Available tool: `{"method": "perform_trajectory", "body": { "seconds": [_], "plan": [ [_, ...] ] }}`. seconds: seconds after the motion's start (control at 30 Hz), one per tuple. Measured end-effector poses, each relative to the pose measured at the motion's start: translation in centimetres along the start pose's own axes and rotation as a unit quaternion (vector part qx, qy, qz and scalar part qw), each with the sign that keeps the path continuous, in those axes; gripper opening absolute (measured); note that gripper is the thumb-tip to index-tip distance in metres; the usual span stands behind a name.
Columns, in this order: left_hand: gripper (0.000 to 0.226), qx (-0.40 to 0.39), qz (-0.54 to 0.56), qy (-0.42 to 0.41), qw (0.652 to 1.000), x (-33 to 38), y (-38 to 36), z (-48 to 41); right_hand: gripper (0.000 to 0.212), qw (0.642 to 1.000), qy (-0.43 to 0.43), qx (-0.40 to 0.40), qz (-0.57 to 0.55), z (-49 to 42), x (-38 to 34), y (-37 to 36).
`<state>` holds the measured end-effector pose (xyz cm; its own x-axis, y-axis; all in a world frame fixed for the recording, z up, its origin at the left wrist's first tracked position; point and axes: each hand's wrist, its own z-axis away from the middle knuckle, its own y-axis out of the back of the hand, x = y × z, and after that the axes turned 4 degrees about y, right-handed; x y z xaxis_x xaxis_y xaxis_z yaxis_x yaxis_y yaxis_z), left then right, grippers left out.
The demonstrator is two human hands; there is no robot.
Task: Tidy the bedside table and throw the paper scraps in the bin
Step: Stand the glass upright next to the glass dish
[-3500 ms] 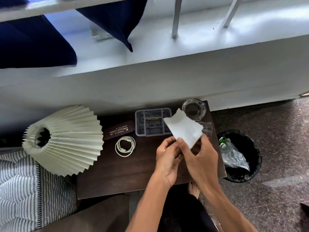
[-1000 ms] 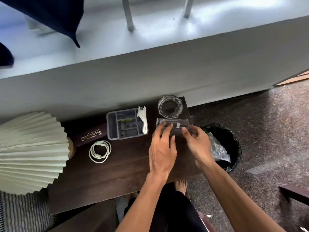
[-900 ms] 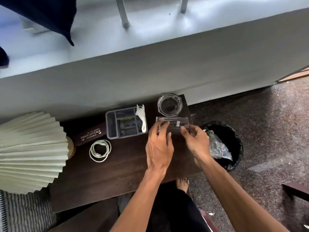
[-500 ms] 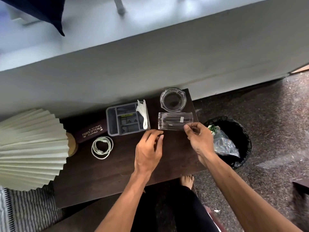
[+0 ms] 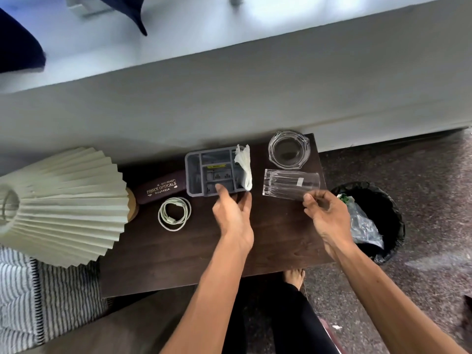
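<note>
The dark wooden surface (image 5: 194, 251) fills the middle of the view, its near left corner hidden behind something brown and blurred. A pleated lamp (image 5: 63, 203) lies over its left end, cut off by the frame edge, with striped bedding (image 5: 30, 297) below it. Off the right end stands the bin (image 5: 375, 221), black-lined, its near rim partly hidden by the right forearm; inside it are a clear plastic bag and a bit of green, too small to make out. A grey tray (image 5: 194, 175) with compartments sits at the back, and the paper (image 5: 245, 169), white and crumpled, stands in its right-hand compartment, leaning over the right wall; what else the tray holds is hard to tell. A glass (image 5: 286, 183) lies on its side just right of the tray, and a round glass dish (image 5: 289, 149) sits behind it. A dark case (image 5: 161, 190) printed PRINCE OPTICALS lies left of the tray, its left end hidden by the lamp, and a coiled cable (image 5: 174, 213) lies in front of it. The left hand (image 5: 233, 213) reaches to the tray's near wall, grip loosely spread and holding nothing, one finger touching the wall. The right hand (image 5: 327, 213) hovers at the glass's near side, fingers curled but parted; whether they touch it is unclear. A bare foot (image 5: 295, 277) shows under the surface's near edge.
</note>
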<state>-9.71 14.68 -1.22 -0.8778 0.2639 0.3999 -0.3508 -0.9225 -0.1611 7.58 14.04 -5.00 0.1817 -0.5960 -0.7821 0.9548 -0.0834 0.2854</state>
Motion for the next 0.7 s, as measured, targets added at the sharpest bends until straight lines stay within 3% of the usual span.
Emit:
{"method": "perform_trajectory", "body": {
  "seconds": [0.07,0.37,0.47,0.53,0.6,0.7],
  "plan": [
    [0.023,0.01,-0.007,-0.004,1.0,0.3,-0.6,-0.2,0.009,1.0,0.001,0.0,0.0,0.1,0.0,0.0],
    [0.026,0.059,-0.048,0.025,0.997,1.2,-1.0,0.2,0.014,0.999,-0.016,0.017,-0.024,0.2,0.0,-0.3],
    [0.027,0.066,-0.136,0.022,0.988,-0.5,0.3,1.5,0.016,0.999,0.011,0.023,0.032,0.6,0.0,0.1],
    [0.02,0.065,-0.25,-0.038,0.965,-2.1,1.4,2.7,0.02,0.99,0.065,0.024,0.125,1.4,-1.1,0.7],
    [0.027,0.01,-0.36,-0.114,0.926,-3.0,1.8,4.2,0.019,0.972,0.14,0.036,0.185,2.3,-2.4,1.4],
    [0.072,-0.128,-0.441,-0.129,0.879,-3.5,1.1,5.8,0.023,0.947,0.245,0.03,0.206,3.9,-4.2,2.7]
  ]
}}
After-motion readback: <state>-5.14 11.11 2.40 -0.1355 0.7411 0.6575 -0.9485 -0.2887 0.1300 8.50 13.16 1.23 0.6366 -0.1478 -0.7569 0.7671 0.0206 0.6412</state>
